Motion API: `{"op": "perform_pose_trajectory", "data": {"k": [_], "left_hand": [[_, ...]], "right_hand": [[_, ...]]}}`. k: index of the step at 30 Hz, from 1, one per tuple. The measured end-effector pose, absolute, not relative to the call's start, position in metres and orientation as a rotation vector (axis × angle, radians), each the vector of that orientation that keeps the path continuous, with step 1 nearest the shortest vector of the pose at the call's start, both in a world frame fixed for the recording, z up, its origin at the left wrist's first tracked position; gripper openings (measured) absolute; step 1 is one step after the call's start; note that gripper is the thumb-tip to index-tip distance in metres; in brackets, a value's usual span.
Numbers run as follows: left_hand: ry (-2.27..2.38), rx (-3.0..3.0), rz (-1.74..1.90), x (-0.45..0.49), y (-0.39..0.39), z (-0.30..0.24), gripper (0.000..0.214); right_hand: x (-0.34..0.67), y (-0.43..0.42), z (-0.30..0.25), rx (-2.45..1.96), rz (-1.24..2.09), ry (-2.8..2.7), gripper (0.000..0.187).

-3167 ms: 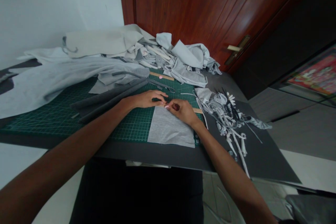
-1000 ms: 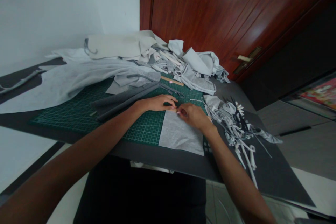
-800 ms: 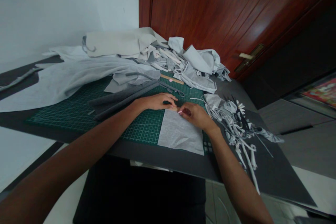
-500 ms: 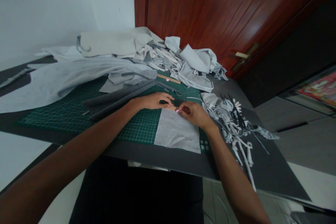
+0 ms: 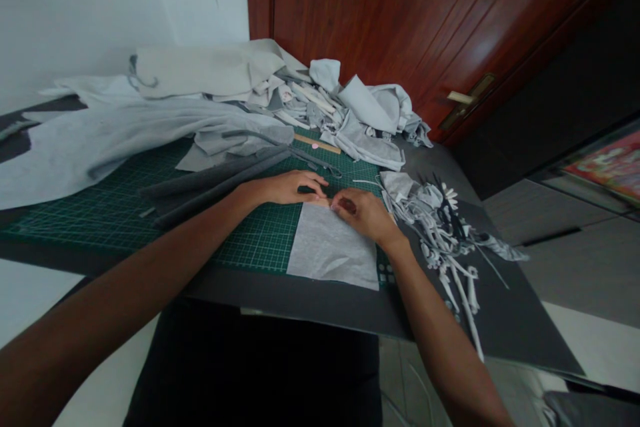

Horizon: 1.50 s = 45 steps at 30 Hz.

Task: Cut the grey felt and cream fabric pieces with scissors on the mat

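grey cloth [image 5: 333, 250] at near right of the cutting mat [image 5: 265, 240]; left hand [image 5: 297, 187] and right hand [image 5: 363, 210] at its mid-mat edge (can't tell if either grip clamps or just presses). likely light, soft, creases easily; take by corners.

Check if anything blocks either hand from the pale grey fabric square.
Nothing visible blocks the left hand or right hand from the pale grey fabric square; a tan strip shows at its far edge, between them.
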<state>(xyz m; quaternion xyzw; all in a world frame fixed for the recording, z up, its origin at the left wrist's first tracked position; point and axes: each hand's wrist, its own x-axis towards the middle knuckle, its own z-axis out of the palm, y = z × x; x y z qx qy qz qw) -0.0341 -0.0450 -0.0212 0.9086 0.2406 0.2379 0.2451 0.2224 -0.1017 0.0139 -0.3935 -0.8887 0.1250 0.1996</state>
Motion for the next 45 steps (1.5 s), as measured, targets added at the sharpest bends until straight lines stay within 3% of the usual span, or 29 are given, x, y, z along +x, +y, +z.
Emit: {"op": "perform_pose_trajectory", "data": {"k": [45], "left_hand": [[0.670,2.517,0.677,-0.036,-0.043,-0.024,0.024]], "right_hand": [[0.178,-0.105,-0.013,-1.008,0.413,-2.229,0.009]]}}
